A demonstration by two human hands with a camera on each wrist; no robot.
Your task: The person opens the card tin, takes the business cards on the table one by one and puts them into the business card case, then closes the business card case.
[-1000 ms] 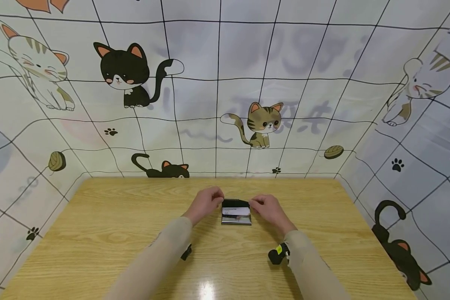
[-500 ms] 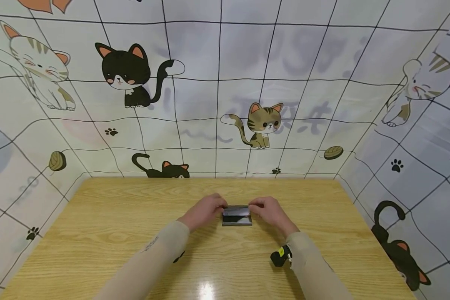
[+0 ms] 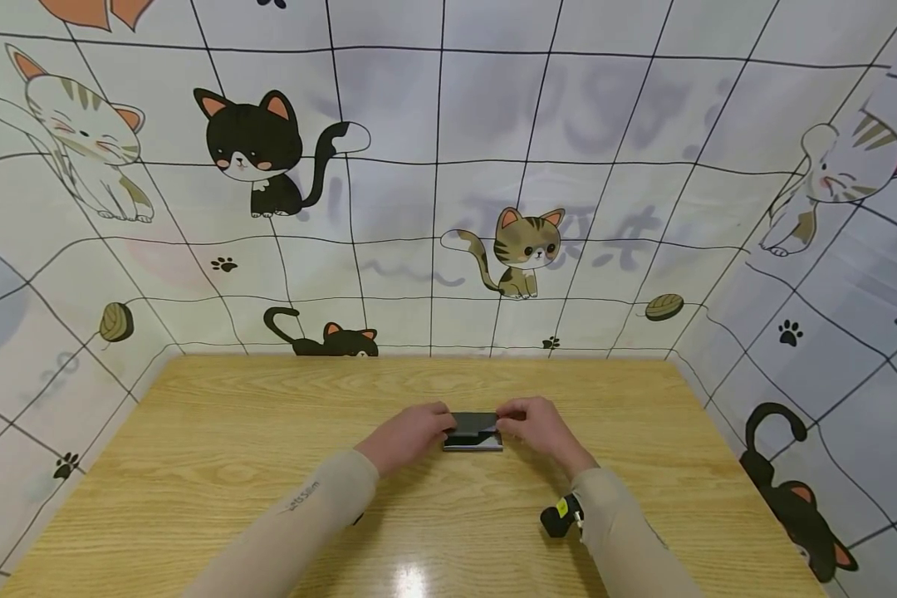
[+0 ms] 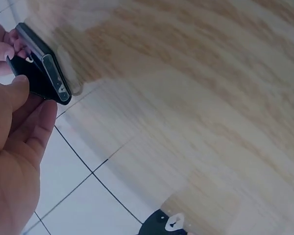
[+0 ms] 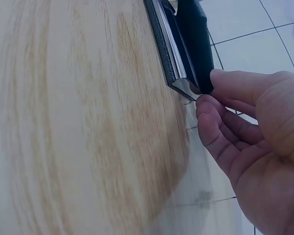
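A slim black business card case [image 3: 473, 444] with a shiny metal frame lies on the wooden table, its lid [image 3: 471, 423] tilted partway over the base. At the case's left end, my left hand [image 3: 411, 436] pinches the lid's edge. My right hand [image 3: 541, 428] holds the opposite corner between thumb and fingers. In the left wrist view, the thumb presses the dark flap [image 4: 34, 81] while fingers reach behind it. The right wrist view shows the gap between the flap [image 5: 198, 44] and the metal-edged base [image 5: 169, 46]. The case's inside is mostly hidden.
The light wooden table [image 3: 269, 423] extends around both hands. A white cloth wall [image 3: 389, 191] with cat drawings and black grid lines rises behind it and at both sides. A black wrist camera [image 3: 559, 517] sits by the right sleeve.
The lid, earlier standing up with a white card-like surface showing, has swung down toward me over the base. My left hand has moved slightly nearer with it; the right has barely shifted.
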